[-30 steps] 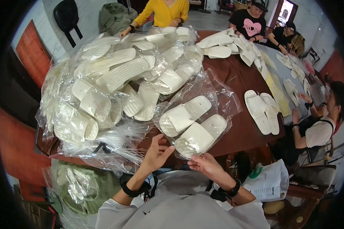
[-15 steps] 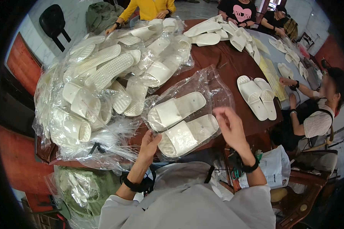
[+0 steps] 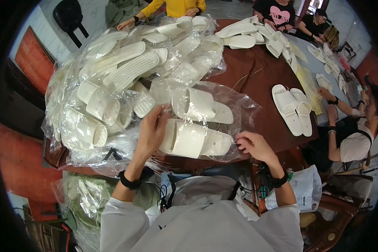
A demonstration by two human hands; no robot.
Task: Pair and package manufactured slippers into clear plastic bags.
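At the upper left of the frame a glossy heap of bagged slippers (image 3: 113, 84) covers that end of the dark red worktop (image 3: 256, 71). At centre, the left hand (image 3: 152, 131) pinches the crinkly clear bag (image 3: 239, 105) holding a pair of smooth white slippers (image 3: 197, 126), likely steadying it. At lower right of centre, the right hand (image 3: 254, 145) fingers grip the bag's edge, seemingly keeping it taut; a loose pair (image 3: 293, 108) lies farther right.
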